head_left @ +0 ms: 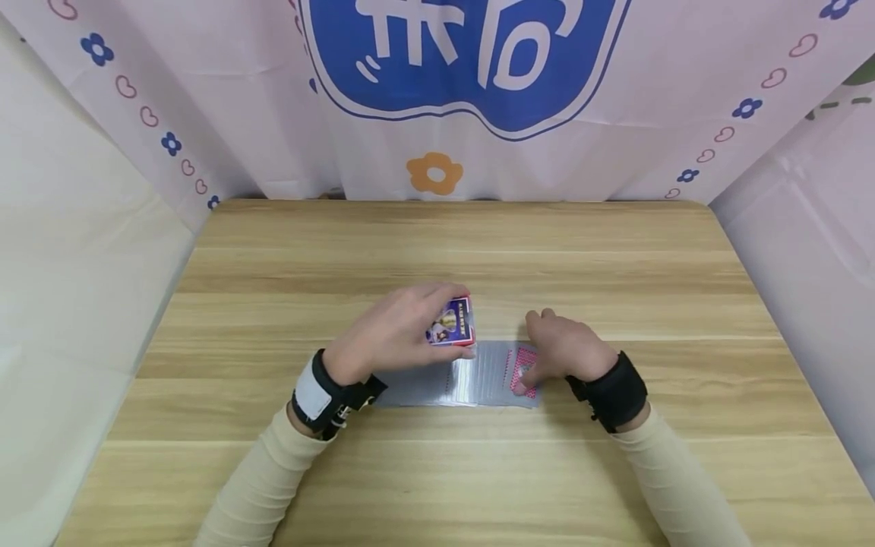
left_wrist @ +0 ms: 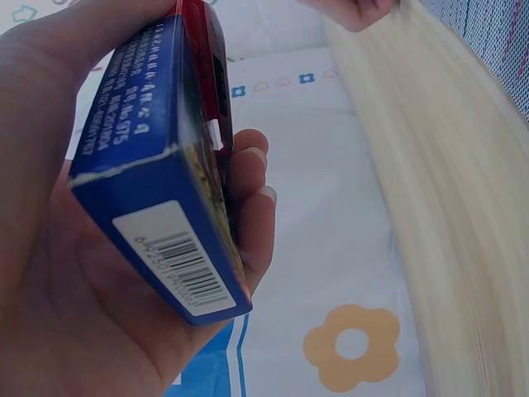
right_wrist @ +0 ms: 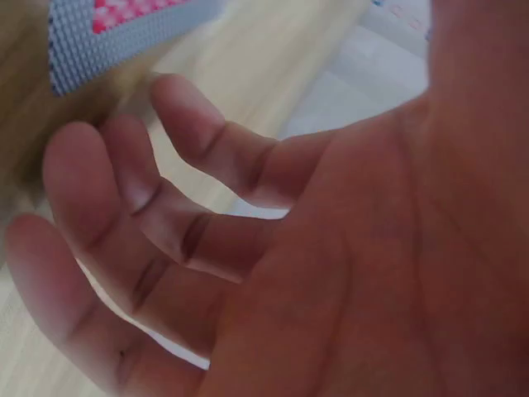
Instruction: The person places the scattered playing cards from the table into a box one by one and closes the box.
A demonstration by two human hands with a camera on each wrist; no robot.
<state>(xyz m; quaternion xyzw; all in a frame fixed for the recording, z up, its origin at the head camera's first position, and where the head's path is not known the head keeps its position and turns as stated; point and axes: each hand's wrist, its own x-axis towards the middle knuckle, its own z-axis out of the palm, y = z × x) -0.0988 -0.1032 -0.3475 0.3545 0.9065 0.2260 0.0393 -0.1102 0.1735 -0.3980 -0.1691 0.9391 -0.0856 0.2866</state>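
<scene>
My left hand (head_left: 396, 330) grips a small blue card box (head_left: 459, 319), thumb on one side and fingers curled round the other. In the left wrist view the blue box (left_wrist: 132, 194) shows a white barcode label on its end and a red part along its far side. Beneath that hand, overlapping playing cards (head_left: 418, 386) lie fanned in a grey row on the table. At the row's right end is a card with a pink patterned back (head_left: 529, 358). Over it hovers my right hand (head_left: 570, 348), fingers loosely bent and thumb close over the card; its palm (right_wrist: 331, 273) holds nothing.
The wooden table (head_left: 451, 471) has rounded far corners. Behind it hangs a white cloth (head_left: 588, 163) with a blue sign and flowers, and pale cloth (head_left: 75, 251) flanks the left side. Both wrists wear black straps (head_left: 618, 391).
</scene>
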